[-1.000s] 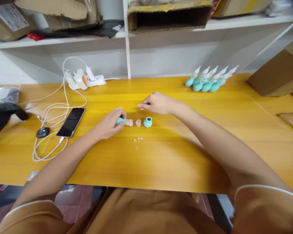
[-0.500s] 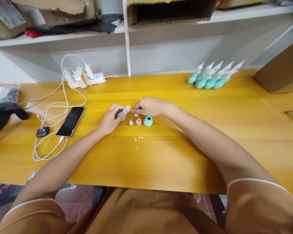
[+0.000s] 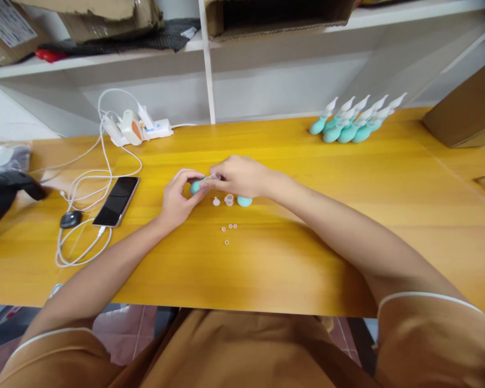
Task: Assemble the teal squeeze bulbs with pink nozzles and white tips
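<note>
My left hand (image 3: 177, 195) is closed around a teal squeeze bulb (image 3: 195, 187), which lies tilted with its neck toward the right. At that neck, the fingers of my right hand (image 3: 242, 175) close on a clear plastic piece (image 3: 214, 177), partly hidden by them. Just below my right hand stand a small whitish funnel-shaped piece (image 3: 216, 201), a clear cup-like piece (image 3: 229, 200) and a second teal bulb (image 3: 244, 201), its top covered by the hand. Several tiny pale rings (image 3: 230, 226) lie nearer to me on the table.
Several teal bulbs with white pointed tips (image 3: 350, 126) stand at the back right. A phone (image 3: 117, 201), white cables (image 3: 105, 183) and a power strip (image 3: 158, 129) are on the left. A cardboard box (image 3: 464, 108) sits at far right, below shelving (image 3: 267, 81).
My right hand has moved left and closed on the clear piece at the bulb's neck. It now covers the small clear part beneath it and the second bulb's opening.
</note>
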`<state>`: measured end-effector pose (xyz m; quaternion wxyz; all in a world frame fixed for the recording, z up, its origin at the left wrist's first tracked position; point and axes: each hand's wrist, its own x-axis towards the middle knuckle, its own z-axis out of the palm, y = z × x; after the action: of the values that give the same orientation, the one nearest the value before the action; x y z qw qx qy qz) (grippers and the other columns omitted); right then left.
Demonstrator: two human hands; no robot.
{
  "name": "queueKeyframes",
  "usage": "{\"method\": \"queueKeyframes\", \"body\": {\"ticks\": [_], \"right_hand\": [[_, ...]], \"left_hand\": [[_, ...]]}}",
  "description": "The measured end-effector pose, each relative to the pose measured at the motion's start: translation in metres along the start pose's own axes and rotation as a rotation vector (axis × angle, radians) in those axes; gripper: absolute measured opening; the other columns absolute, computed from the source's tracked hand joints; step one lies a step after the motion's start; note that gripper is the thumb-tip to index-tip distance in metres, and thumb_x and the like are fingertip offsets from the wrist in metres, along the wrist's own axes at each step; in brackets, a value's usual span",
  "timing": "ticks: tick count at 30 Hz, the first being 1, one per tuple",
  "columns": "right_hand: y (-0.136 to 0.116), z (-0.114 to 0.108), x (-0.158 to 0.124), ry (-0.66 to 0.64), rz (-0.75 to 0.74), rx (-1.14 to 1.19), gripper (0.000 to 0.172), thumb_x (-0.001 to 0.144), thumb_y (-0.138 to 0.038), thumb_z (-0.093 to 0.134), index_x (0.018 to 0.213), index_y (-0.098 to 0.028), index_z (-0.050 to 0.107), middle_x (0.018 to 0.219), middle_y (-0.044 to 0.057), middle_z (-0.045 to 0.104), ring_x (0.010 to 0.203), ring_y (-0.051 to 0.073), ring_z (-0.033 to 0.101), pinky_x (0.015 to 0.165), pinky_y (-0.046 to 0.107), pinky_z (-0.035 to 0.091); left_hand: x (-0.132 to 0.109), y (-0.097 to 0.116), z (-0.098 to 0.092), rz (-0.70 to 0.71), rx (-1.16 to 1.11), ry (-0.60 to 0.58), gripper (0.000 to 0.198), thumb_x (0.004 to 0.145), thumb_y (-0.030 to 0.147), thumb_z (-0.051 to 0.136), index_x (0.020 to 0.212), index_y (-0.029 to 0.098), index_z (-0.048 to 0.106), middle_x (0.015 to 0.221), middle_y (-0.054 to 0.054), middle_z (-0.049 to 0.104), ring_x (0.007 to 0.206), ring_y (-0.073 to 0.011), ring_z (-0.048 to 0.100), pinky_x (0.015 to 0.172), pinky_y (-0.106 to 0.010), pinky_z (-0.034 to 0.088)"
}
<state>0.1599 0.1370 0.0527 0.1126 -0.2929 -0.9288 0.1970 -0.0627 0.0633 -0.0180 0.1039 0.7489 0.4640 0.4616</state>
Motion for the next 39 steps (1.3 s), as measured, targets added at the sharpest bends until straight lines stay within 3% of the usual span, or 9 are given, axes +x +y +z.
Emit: {"method": "queueKeyframes", "body": {"ticks": [4, 7, 10, 12, 14, 17, 20, 27, 39], "right_hand": [[-0.012, 0.005, -0.004, -0.007, -0.046, 0.264, 0.063, 0.111, -0.066, 0.047, 0.075, -0.017, 0.062, 0.057, -0.002, 0.053, 0.054, 0.009, 0.048, 0.061, 0.025, 0.029], [-0.008, 0.009, 0.000, 0.003, -0.094, 0.570, 0.071, 0.103, -0.082, 0.051, 0.068, -0.019, 0.049, 0.054, -0.005, 0.039, 0.048, 0.008, 0.035, 0.054, 0.025, 0.025], [0.000, 0.006, 0.004, 0.096, -0.157, 0.754, 0.078, 0.102, -0.091, 0.031, 0.063, -0.023, 0.037, 0.054, -0.006, 0.027, 0.048, 0.010, 0.025, 0.052, 0.028, 0.025], [0.006, -0.004, 0.002, 0.159, -0.155, 0.666, 0.081, 0.105, -0.089, 0.020, 0.064, -0.023, 0.043, 0.055, -0.004, 0.034, 0.051, 0.012, 0.032, 0.056, 0.029, 0.031], [0.014, -0.020, -0.004, 0.168, -0.102, 0.378, 0.080, 0.108, -0.083, 0.027, 0.072, -0.020, 0.061, 0.062, 0.003, 0.053, 0.062, 0.016, 0.051, 0.066, 0.031, 0.039], [0.025, -0.040, -0.014, 0.058, 0.081, -0.115, 0.067, 0.112, -0.066, 0.038, 0.094, -0.017, 0.079, 0.088, 0.012, 0.076, 0.091, 0.026, 0.069, 0.084, 0.035, 0.045], [0.033, -0.047, -0.016, -0.056, 0.248, -0.371, 0.061, 0.110, -0.060, 0.043, 0.102, -0.016, 0.083, 0.100, 0.017, 0.079, 0.101, 0.032, 0.072, 0.086, 0.037, 0.046], [0.034, -0.029, -0.006, -0.355, 0.394, -0.418, 0.060, 0.106, -0.064, 0.051, 0.115, -0.015, 0.085, 0.112, 0.019, 0.081, 0.103, 0.033, 0.074, 0.079, 0.037, 0.049], [0.033, -0.023, -0.004, -0.399, 0.373, -0.429, 0.068, 0.103, -0.072, 0.051, 0.120, -0.016, 0.085, 0.112, 0.020, 0.080, 0.103, 0.037, 0.075, 0.078, 0.039, 0.050]], "left_hand": [[0.002, 0.002, -0.005, -0.025, -0.205, -0.016, 0.029, 0.096, 0.046, 0.082, 0.111, 0.023, 0.075, 0.107, -0.005, 0.077, 0.103, -0.0213, 0.071, 0.098, -0.039, 0.056], [0.009, -0.005, -0.010, -0.159, -0.455, -0.082, 0.039, 0.087, 0.052, 0.091, 0.104, 0.021, 0.076, 0.103, -0.006, 0.080, 0.096, -0.0204, 0.074, 0.090, -0.036, 0.059], [0.017, -0.017, -0.011, -0.292, -0.631, -0.093, 0.048, 0.078, 0.058, 0.096, 0.099, 0.020, 0.075, 0.097, -0.007, 0.082, 0.085, -0.0188, 0.076, 0.079, -0.031, 0.059], [0.019, -0.025, -0.009, -0.341, -0.681, -0.035, 0.049, 0.076, 0.056, 0.098, 0.100, 0.021, 0.075, 0.097, -0.006, 0.082, 0.086, -0.0176, 0.076, 0.079, -0.030, 0.059], [0.018, -0.030, -0.004, -0.349, -0.670, -0.006, 0.046, 0.078, 0.052, 0.098, 0.105, 0.022, 0.075, 0.106, -0.006, 0.081, 0.094, -0.0177, 0.076, 0.085, -0.030, 0.060], [0.013, -0.032, 0.005, -0.313, -0.606, -0.045, 0.042, 0.081, 0.047, 0.097, 0.108, 0.022, 0.074, 0.117, -0.007, 0.077, 0.107, -0.0194, 0.074, 0.096, -0.034, 0.060], [0.008, -0.033, 0.011, -0.271, -0.527, -0.073, 0.039, 0.084, 0.046, 0.094, 0.109, 0.022, 0.075, 0.118, -0.007, 0.073, 0.113, -0.0208, 0.072, 0.105, -0.039, 0.059], [0.006, -0.035, 0.013, -0.276, -0.451, -0.132, 0.039, 0.089, 0.049, 0.088, 0.113, 0.022, 0.074, 0.116, -0.008, 0.074, 0.111, -0.0227, 0.074, 0.107, -0.044, 0.061], [0.003, -0.036, 0.014, -0.324, -0.468, -0.200, 0.044, 0.087, 0.030, 0.088, 0.127, 0.024, 0.069, 0.124, -0.007, 0.077, 0.121, -0.0230, 0.075, 0.116, -0.046, 0.061]]}}
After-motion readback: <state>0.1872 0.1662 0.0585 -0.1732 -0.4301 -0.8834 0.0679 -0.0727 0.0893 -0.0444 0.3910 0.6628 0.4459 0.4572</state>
